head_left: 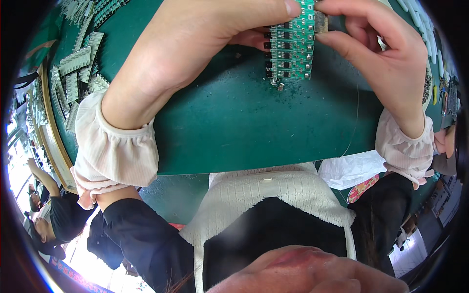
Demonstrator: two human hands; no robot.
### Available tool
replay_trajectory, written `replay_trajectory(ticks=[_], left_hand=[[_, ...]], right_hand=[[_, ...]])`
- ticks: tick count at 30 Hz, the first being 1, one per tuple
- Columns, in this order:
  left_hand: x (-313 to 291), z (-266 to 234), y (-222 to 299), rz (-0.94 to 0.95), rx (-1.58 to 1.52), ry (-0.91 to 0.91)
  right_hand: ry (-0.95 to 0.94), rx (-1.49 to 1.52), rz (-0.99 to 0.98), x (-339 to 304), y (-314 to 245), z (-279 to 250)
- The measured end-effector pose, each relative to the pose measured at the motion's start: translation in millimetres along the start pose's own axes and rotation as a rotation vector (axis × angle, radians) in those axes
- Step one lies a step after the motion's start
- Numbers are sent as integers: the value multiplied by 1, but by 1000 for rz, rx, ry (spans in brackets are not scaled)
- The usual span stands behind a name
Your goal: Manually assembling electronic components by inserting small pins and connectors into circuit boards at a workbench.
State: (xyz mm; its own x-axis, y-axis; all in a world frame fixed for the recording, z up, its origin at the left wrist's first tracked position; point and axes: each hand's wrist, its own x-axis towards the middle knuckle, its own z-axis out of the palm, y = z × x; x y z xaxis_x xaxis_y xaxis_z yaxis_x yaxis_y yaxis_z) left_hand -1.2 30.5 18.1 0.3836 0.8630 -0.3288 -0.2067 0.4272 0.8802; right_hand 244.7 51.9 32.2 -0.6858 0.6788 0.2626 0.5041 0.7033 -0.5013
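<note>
A green panel of several small joined circuit boards (294,56) is at the top middle, above the green tabletop. Black parts line its left edge, and shiny solder spots run down its right side. My left hand (220,24) grips the panel from the left, thumb on top and fingers partly hidden beneath. At the panel's right edge, my right hand (386,46) pinches a small grey-brown block-like piece (321,23) between thumb and forefinger. The upper end of the panel is cut off by the picture's edge.
Pale toothed strips (73,73) lie piled at the left, near a wooden-edged frame (53,132). White sticks (422,24) sit at the upper right. A white plastic bag (351,168) hangs below the table's front edge (244,166). Other people are at both sides.
</note>
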Motion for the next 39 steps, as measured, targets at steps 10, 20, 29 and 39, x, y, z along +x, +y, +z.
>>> replay_trajectory(ticks=[10,20,29,39], left_hand=[[4,-16,-15,111,-21,38],[10,-8,-1,234,-99,28],[13,-14,-4,396,8,-43],[4,-1,9,291,5,73]], right_hand=[[-6,355,154,9,2,3],[224,553,222,9,6,19],[265,377,100,14,-9,20],[320,249,-28,13,13,31]])
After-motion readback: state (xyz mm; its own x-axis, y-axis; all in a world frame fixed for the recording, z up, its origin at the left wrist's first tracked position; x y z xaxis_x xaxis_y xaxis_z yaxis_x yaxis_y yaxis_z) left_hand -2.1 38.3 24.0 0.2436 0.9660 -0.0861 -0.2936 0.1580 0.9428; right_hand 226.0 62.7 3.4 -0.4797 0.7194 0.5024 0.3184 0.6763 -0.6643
